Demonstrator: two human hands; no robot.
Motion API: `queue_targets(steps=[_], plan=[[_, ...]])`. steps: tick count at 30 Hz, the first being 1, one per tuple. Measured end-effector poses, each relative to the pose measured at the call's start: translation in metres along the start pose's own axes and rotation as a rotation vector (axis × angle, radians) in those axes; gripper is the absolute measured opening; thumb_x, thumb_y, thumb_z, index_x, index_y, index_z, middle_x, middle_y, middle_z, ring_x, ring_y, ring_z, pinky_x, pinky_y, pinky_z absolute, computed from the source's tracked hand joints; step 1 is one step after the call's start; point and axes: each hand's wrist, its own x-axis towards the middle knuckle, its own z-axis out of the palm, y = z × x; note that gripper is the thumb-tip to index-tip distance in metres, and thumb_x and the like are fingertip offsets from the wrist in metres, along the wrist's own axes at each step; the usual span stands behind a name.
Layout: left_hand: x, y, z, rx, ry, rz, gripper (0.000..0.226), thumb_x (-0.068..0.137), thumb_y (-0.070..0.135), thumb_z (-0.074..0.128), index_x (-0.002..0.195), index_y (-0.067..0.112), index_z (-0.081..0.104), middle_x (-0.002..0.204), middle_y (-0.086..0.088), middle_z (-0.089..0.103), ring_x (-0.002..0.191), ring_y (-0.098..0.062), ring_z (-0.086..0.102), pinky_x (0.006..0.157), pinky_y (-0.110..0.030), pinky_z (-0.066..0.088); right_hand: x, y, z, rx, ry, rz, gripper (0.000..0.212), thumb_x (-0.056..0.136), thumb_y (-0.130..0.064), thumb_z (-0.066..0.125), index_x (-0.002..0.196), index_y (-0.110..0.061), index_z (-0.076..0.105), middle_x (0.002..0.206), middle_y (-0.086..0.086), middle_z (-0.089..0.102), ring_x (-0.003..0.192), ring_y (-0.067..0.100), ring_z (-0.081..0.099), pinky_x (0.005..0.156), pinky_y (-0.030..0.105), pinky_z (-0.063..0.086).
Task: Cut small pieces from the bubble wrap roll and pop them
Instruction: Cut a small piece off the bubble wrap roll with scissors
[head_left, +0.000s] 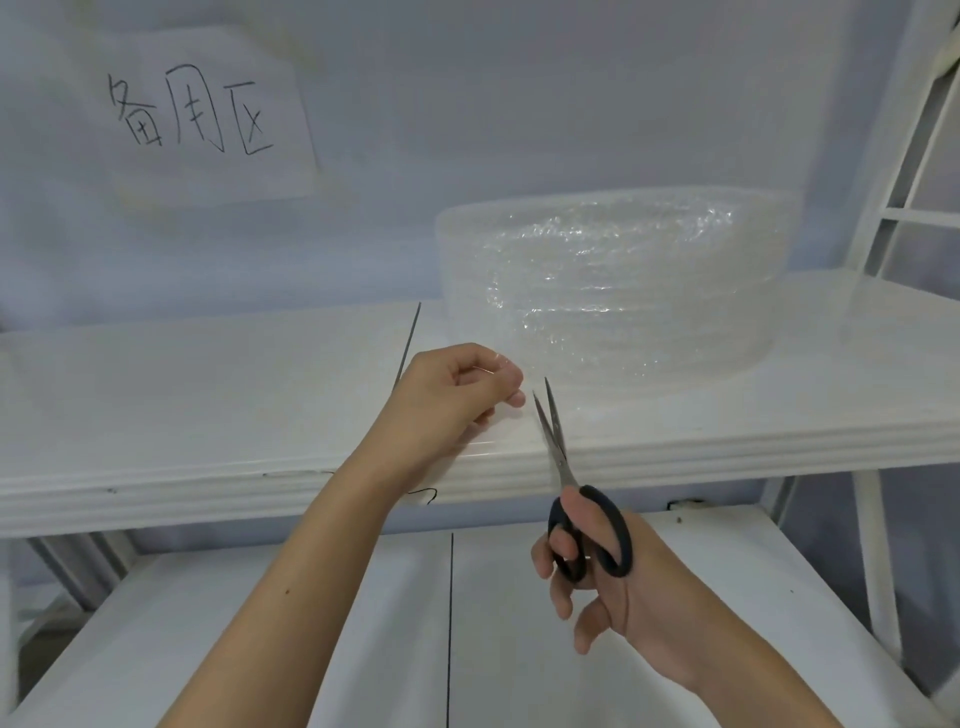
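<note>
White shelf (208, 395) against the pale wall carries the clear bubble wrap roll (613, 280) far right, its loose sheet pinched in the left hand (457, 395), just left of the part-open black-handled scissors (566, 478) gripped by the right hand (602, 566), blades pointing away.

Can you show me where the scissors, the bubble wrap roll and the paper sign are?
scissors (556, 441): head view, on the blades.
bubble wrap roll (613, 280): head view, its front.
paper sign (208, 114): head view, on the writing.
</note>
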Motion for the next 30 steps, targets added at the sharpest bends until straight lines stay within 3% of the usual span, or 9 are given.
queue_targets(steps=[10,16,21,30], plan=[[0.0,0.0,0.0,0.049,0.013,0.026,0.01,0.091,0.014,0.068,0.09,0.004,0.069,0.074,-0.005,0.073,0.05,-0.006,0.048,0.044,-0.009,0.037,0.014,-0.018,-0.005,-0.039,-0.07,-0.043,0.046,0.067,-0.059,0.068,0.055,-0.017,0.055,0.07,0.007,0.059,0.054,0.02,0.053,0.042,0.028,0.047],[0.0,-0.001,0.0,0.068,0.002,0.068,0.009,0.091,0.01,0.067,0.086,0.003,0.069,0.076,-0.008,0.072,0.05,-0.001,0.053,0.049,-0.01,0.041,0.019,-0.025,-0.01,-0.077,-0.082,-0.079,0.044,0.075,-0.054,0.061,0.058,-0.014,0.051,0.07,0.008,0.058,0.054,0.02,0.051,0.046,0.03,0.049],[0.0,0.001,0.001,0.014,-0.006,0.056,0.016,0.091,0.008,0.066,0.094,-0.008,0.066,0.076,-0.011,0.07,0.044,0.0,0.05,0.043,-0.007,0.036,0.018,-0.024,-0.009,-0.062,-0.108,-0.123,0.042,0.078,-0.052,0.058,0.055,-0.018,0.052,0.069,0.008,0.057,0.053,0.02,0.049,0.048,0.032,0.048],[0.0,0.003,0.0,-0.014,-0.014,0.014,0.013,0.091,0.01,0.067,0.092,-0.003,0.067,0.074,-0.008,0.071,0.045,-0.004,0.046,0.041,-0.009,0.035,0.017,-0.027,0.001,-0.053,-0.025,-0.152,0.045,0.074,-0.052,0.061,0.055,-0.013,0.049,0.069,0.009,0.056,0.05,0.019,0.048,0.047,0.031,0.048]])
